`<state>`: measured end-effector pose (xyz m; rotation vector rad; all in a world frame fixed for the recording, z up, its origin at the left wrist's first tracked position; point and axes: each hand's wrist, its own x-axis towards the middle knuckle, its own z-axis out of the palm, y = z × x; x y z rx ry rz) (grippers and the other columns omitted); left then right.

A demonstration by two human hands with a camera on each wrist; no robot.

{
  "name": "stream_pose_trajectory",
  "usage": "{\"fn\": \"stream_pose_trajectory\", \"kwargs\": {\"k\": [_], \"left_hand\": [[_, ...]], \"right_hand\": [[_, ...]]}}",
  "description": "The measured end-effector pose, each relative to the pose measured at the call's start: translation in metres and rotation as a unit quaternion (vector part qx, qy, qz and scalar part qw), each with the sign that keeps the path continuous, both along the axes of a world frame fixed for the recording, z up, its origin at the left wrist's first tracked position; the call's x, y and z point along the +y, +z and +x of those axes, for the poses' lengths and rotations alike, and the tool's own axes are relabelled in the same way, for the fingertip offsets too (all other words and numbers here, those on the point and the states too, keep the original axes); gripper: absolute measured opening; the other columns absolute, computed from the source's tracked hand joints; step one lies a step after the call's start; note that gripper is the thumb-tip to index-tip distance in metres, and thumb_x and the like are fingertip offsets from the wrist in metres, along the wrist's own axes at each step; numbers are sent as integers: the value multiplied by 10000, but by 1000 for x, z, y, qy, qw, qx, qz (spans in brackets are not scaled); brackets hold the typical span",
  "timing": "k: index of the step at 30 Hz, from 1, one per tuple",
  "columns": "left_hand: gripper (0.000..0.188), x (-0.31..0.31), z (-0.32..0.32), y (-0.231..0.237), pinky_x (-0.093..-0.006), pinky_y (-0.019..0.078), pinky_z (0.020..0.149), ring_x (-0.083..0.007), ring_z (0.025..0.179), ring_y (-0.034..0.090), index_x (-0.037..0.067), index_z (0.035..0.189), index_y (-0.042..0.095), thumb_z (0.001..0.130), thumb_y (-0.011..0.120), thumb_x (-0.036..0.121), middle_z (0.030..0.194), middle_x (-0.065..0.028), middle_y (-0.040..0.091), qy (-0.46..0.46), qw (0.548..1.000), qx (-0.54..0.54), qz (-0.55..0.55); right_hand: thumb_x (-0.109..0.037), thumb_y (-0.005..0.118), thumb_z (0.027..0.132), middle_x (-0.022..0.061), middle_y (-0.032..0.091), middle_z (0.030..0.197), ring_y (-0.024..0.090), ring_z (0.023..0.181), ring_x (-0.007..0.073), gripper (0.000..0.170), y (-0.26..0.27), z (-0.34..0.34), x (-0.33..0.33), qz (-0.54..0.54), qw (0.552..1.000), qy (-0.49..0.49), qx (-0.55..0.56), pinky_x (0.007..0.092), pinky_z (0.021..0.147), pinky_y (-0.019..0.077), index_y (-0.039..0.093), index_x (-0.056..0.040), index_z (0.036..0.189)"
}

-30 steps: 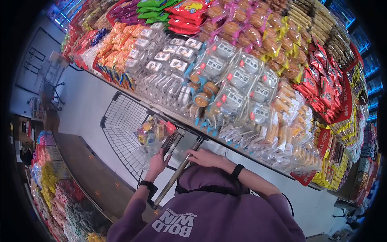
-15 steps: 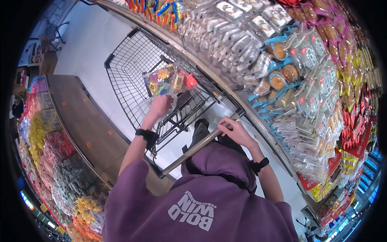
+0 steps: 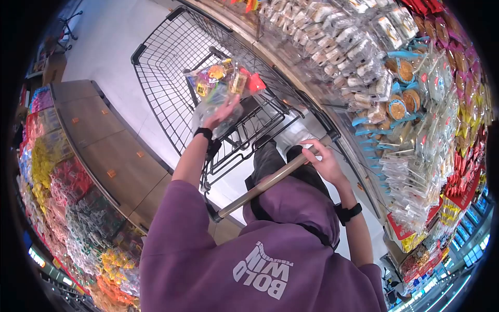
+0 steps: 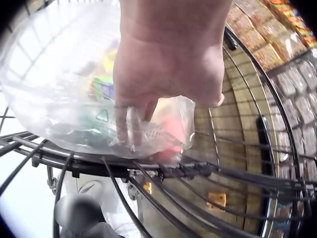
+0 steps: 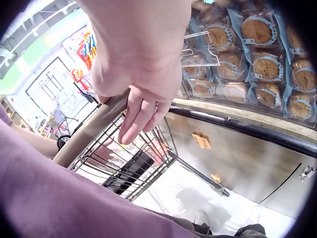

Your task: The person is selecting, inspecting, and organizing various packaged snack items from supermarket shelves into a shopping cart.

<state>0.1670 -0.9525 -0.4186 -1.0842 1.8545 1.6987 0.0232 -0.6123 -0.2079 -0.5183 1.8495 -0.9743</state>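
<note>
A shopping cart point(image 3: 171, 73) stands ahead of the person. In it lies a clear plastic bag point(image 3: 208, 112) with colourful packets point(image 3: 221, 78) and a red pack point(image 3: 253, 83). The left hand point(image 3: 224, 112) is over the bag, slightly blurred in the head view. In the left wrist view its fingers point(image 4: 121, 124) point down against the clear film, the thumb apart from them. The right hand point(image 3: 326, 164) loosely holds the cart handle point(image 3: 265, 184) near its right end. In the right wrist view its fingers point(image 5: 141, 116) hang over the far side, the thumb on the near side.
A display counter point(image 3: 291, 67) piled with wrapped snacks runs close along the cart's right side, with round biscuits point(image 3: 397, 106) in blue-edged packs. On the left, a wooden cabinet point(image 3: 88, 125) carries more bagged sweets point(image 3: 67, 208). Pale floor point(image 3: 109, 47) lies beyond the cart.
The view has swung toward the cart. The left hand moved from the cart's handle area onto the bag; its fist has loosened and extended. The right hand slid to the handle's right end.
</note>
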Motion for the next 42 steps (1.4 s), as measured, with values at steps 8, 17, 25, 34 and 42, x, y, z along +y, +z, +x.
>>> {"fn": "stream_pose_trajectory", "kwargs": {"k": [8,17,25,34,42], "left_hand": [[379,-7,3,-7,-388,583,697,-271,821,722,-55,1139,609,770,532,-8,847,-203,719,-139,970,106,-168],[208,-52,28,248,-224,403,440,-65,452,511,2,1061,602,1067,449,143,710,-5,551,50,971,204,-111],[299,13,4,377,-245,532,724,-121,818,687,-7,1247,582,1066,493,214,982,-62,684,-41,948,314,22],[372,3,73,418,-390,455,985,-222,1012,641,-46,1182,610,975,390,171,1085,-171,683,236,721,470,-451],[664,81,36,317,-389,468,1002,-220,1211,564,12,1417,428,867,772,155,1349,-133,559,67,909,362,-193]], "right_hand": [[-271,626,986,104,705,840,703,755,178,319,0,-1,1,4,1000,16,20,308,731,538,603,-73,1235],[-299,699,919,155,681,795,685,754,300,554,46,-17,-29,111,945,219,215,435,731,534,477,-74,1374],[-121,829,739,194,578,1335,596,1188,324,818,89,-30,-153,-299,872,99,374,400,985,490,425,-69,1448],[5,603,912,54,712,1023,660,928,142,246,77,-39,-128,-314,945,-63,71,319,836,540,664,15,1150],[-145,616,1002,-3,680,916,613,813,65,140,95,-24,-118,-289,938,-172,-88,264,763,529,606,-47,1101]]}}
